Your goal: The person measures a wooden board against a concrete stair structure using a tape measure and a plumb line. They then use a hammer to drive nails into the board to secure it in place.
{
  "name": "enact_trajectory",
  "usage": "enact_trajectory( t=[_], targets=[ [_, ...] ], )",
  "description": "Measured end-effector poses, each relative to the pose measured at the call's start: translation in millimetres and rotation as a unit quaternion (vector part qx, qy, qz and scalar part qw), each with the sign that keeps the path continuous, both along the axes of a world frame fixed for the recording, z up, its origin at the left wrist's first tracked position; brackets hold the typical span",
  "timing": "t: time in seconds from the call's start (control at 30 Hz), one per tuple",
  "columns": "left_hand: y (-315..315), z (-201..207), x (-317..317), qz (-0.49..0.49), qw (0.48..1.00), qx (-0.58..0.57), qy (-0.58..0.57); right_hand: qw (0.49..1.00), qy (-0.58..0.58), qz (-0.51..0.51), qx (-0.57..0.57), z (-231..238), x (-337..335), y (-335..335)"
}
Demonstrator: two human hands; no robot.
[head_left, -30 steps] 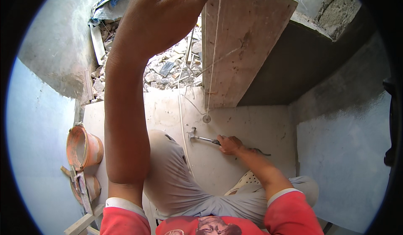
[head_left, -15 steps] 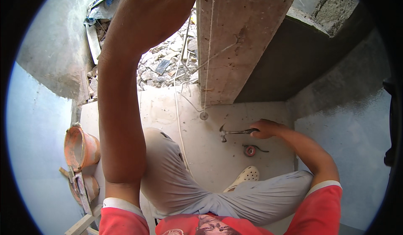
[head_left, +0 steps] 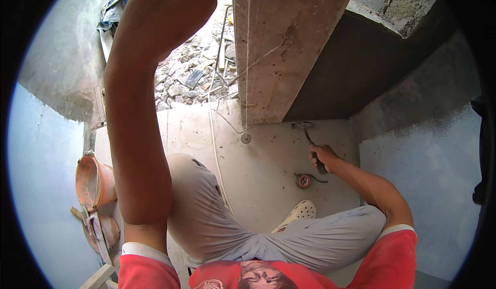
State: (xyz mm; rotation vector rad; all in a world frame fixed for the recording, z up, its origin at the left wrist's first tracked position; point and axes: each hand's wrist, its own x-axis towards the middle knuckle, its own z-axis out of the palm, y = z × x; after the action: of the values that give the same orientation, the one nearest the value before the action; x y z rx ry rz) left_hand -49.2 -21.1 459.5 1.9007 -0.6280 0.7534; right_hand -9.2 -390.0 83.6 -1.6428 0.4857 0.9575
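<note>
Just short of the right hand's [head_left: 324,158] fingers, a round tape measure [head_left: 304,181] is lying on the floor [head_left: 268,160], outside their grasp. Those fingers are clenching around the handle of a hammer [head_left: 309,138]; its head is pointing away beyond them, near the lower corner of a tall board [head_left: 297,15], with a gap showing between. Left of the fingers, a round weight [head_left: 246,139] is hanging on a string [head_left: 247,82] in front of the board. The board appears to be standing already with its line dropped; whether it is true or fastened, the view is not showing. Farther up, the left hand [head_left: 175,10] is reaching past the frame, its fingers hidden, so I cannot tell their grip. Rubble [head_left: 178,80] is lying beyond.
</note>
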Motion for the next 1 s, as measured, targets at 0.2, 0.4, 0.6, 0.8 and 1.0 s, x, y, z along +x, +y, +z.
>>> enact_trajectory(
  t=[0.2, 0.4, 0.6, 0.8, 1.0],
  targets=[
    [-0.2, -2.4, 1.7, 0.019, 0.999, 0.026, -0.014, 0.999, 0.021, -0.032, 0.021, -0.7, -3.2, 24.2],
    [-0.3, -6.0, 7.3, 0.024, 0.999, 0.023, -0.04, 0.999, 0.013, -0.033, 0.036, 0.1, 0.4, 30.2],
    [-1.4, -4.8, 3.5, 0.042, 0.999, 0.025, -0.024, 0.999, -0.004, -0.037, 0.034, -0.9, 0.9, 34.0],
    [-1.2, -6.3, 8.5, 0.03, 0.999, 0.015, -0.029, 0.999, -0.009, -0.032, 0.035, -0.8, 1.2, 33.6],
    [-0.2, -4.5, 5.4, 0.034, 0.999, 0.027, -0.025, 0.999, -0.01, -0.029, 0.026, 2.0, 2.5, 34.1]
  ],
)
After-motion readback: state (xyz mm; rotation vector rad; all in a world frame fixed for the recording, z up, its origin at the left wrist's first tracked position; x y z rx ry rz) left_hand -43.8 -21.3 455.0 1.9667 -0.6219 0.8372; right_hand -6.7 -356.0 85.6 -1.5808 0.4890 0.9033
